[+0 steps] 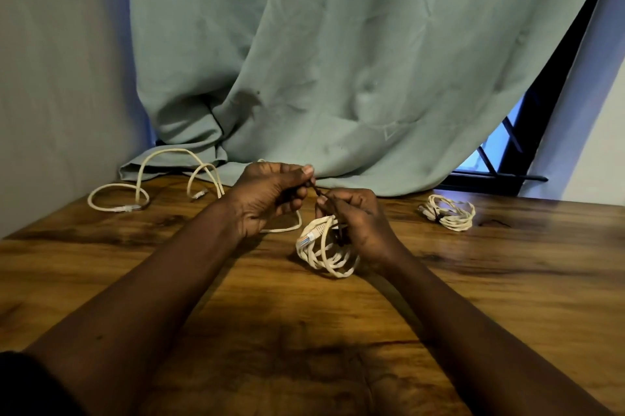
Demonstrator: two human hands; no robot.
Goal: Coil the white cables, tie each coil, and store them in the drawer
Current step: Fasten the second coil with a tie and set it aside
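Grey-green curtain (pixel 338 60) fills the back and its hem is bunched on the far edge of the wooden table (pixel 236 331). A dark-framed window (pixel 507 145) shows at the curtain's right edge. Both bare forearms reach in from the bottom and the hands meet near table centre. Loose cable (pixel 142 175) sprawls uncoiled at far left, arching up against the curtain hem, with connectors lying on the wood; one strand runs under the left hand. White coil (pixel 324 253) is centre, with its bottom on or just above the table and its top gathered in the right hand (pixel 358 223). That hand's fingers are curled round the top of the bundle. A connector (pixel 309 235) sticks out on the coil's left side. Tied coil (pixel 448 212) lies flat at far right, well apart from the hands, with a dark band round it. Left hand (pixel 267 199) is raised just left of the right hand. Its thumb and forefinger pinch the end of a dark tie (pixel 319 192), and its other fingers are curled in. The tie runs taut and slanted from that pinch down into the right hand's grip; can't tell how it wraps the coil there.
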